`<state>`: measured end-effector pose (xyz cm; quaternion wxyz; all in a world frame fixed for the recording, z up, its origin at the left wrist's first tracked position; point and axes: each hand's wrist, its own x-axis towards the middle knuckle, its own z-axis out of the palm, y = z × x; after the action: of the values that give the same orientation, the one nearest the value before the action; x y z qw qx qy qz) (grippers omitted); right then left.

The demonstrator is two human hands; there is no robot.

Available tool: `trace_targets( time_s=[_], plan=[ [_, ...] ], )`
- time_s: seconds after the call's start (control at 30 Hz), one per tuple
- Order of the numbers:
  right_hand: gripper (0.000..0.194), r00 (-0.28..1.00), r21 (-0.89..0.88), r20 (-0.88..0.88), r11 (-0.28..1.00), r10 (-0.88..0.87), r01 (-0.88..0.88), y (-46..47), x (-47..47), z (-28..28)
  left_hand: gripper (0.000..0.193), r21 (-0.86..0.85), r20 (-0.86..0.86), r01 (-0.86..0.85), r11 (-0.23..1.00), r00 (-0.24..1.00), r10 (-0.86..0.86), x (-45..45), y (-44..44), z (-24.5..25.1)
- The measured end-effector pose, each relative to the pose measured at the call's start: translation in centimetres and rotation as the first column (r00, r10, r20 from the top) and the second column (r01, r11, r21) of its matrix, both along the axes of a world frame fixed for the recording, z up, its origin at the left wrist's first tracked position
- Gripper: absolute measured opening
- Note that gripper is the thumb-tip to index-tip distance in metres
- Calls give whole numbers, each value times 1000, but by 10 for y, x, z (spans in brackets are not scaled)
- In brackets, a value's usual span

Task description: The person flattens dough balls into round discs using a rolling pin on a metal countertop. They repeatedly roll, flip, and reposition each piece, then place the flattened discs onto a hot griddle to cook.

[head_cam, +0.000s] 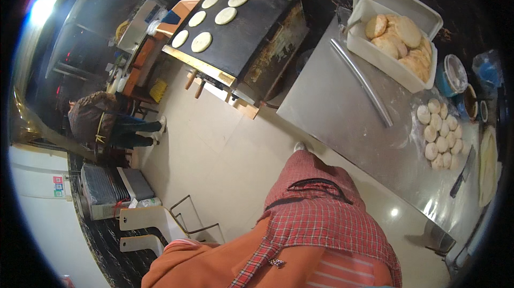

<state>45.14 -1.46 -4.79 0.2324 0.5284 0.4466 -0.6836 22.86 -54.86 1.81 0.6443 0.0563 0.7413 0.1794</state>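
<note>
Neither of my hands is in view. Before me stands a black flat griddle [257, 23] with several pale round flatbreads [201, 42] lying apart on its left part. To the right is a stainless steel worktable [333, 107]. A steel rolling rod [361, 83] lies across it, beside a white plastic tub [385, 67] heaped with browned flatbreads [407, 33]. Several floured dough balls [443, 143] sit close together further right. Near them are a knife [462, 173] and a long strip of pale dough [487, 167].
The worktable's edge runs diagonally by my legs. Wooden handles [199, 89] stick out below the griddle's front. Bowls and a lidded blue container [451, 75] stand beyond the dough balls. At left, a person [96, 119] bends over near stacked trays [102, 187] and chairs [156, 223].
</note>
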Motion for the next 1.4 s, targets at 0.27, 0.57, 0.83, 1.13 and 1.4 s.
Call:
trace_targets(
  time_s=[0.27,0.57,0.83,1.13,1.4],
  plan=[
    [33,996,-28,-54,997,-70,69,-29,43,6,22,-46,-25,126,991,992,-127,-49,10,-1],
    [33,912,-337,-182,848,367,-408,-60,95,25,23,-90,-48,232,969,970,-237,-102,32,2],
    [28,842,855,-433,442,321,271,204,-128,72,23,-58,-36,391,918,919,-394,-128,40,22],
    [46,863,871,478,38,166,-490,287,-325,104,24,522,-609,-192,831,598,521,-287,209,55],
    [52,929,964,230,62,289,-258,265,-285,81,14,530,-699,139,836,629,339,-263,290,58]
  ],
)
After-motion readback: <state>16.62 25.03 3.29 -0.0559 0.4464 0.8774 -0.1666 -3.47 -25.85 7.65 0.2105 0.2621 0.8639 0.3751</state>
